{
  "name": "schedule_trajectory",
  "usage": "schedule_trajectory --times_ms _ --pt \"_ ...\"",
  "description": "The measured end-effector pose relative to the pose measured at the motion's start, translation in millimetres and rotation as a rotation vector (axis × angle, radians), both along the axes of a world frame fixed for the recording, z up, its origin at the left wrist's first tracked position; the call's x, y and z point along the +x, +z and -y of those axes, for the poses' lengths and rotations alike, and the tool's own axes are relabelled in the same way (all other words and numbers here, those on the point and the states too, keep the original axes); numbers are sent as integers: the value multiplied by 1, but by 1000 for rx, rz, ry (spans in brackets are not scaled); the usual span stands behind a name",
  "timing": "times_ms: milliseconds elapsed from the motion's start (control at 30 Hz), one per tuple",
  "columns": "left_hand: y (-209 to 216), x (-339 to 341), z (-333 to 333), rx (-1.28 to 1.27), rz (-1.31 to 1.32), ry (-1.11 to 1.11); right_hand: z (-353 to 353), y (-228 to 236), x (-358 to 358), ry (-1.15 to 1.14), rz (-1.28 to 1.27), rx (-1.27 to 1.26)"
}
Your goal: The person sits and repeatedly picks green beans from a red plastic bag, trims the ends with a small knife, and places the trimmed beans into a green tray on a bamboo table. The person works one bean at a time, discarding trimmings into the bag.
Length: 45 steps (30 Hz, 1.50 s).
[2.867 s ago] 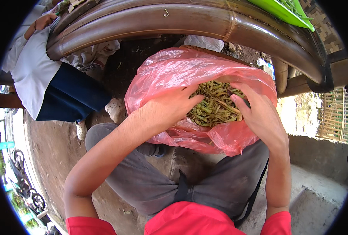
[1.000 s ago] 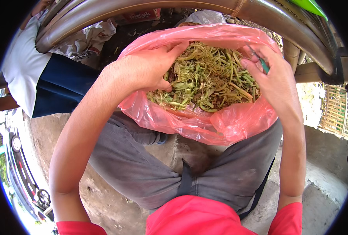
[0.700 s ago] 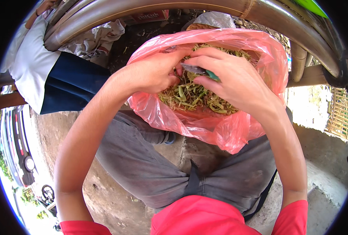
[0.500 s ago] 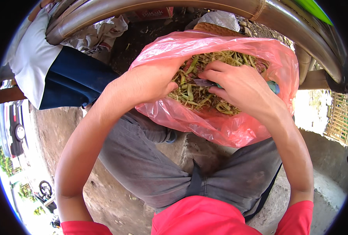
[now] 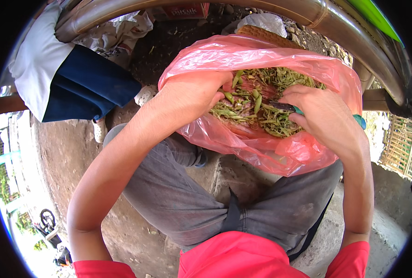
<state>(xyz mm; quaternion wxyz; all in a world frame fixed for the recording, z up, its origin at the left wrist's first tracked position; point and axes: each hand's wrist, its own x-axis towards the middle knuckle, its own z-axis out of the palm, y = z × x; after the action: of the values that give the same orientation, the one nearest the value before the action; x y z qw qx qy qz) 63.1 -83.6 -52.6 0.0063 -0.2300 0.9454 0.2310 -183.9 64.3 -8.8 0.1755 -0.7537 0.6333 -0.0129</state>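
Observation:
A translucent pink plastic bag (image 5: 206, 139) lies spread wide in front of my knees, with shredded green plant pieces (image 5: 294, 78) inside. My right hand (image 5: 319, 109) grips a small knife (image 5: 282, 106). Its dark blade points left over the shreds, and its teal handle end shows beyond my wrist. My left hand (image 5: 201, 95) curls over the bag's left side, thumb and fingers drawn together. Green pods (image 5: 228, 96) lie against its fingertips, but what it pinches is partly hidden. Between the hands, the pink bottom shows through the scattered pieces.
Thick bamboo poles (image 5: 280, 7) curve across the far side. At the left stands another person in a white top and navy garment (image 5: 90, 83) with white shoes. A crumpled sack (image 5: 122, 32), a red box (image 5: 183, 10) and a woven brown item (image 5: 266, 37) lie beyond the bag.
The right hand and knife have shifted right, away from the left hand. The shreds between them are more spread, baring the pink plastic. The other person's shoes now show.

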Motion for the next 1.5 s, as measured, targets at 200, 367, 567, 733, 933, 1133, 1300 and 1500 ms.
schedule_trajectory --times_ms 200,367,567,733,933,1133,1300,1500 --pt "0 1 -9 -30 -92 8 2 -5 11 -104 183 -165" --pt "18 -4 -16 138 -105 102 -3 -6 25 -295 414 -232" --pt "49 -17 -40 588 -376 161 -25 15 39 -516 792 -140" --pt "60 -24 -61 916 -505 290 -31 20 40 -545 874 -179" --pt "55 -21 -62 1090 -484 334 -39 25 32 -518 794 -83" --pt "55 1 -31 98 -154 39 -29 4 22 -445 414 -243" --pt "57 15 -5 -167 89 122 -13 -7 17 -309 247 -228" --pt "39 5 -7 -110 -51 177 56 -41 32 -20 227 -328"
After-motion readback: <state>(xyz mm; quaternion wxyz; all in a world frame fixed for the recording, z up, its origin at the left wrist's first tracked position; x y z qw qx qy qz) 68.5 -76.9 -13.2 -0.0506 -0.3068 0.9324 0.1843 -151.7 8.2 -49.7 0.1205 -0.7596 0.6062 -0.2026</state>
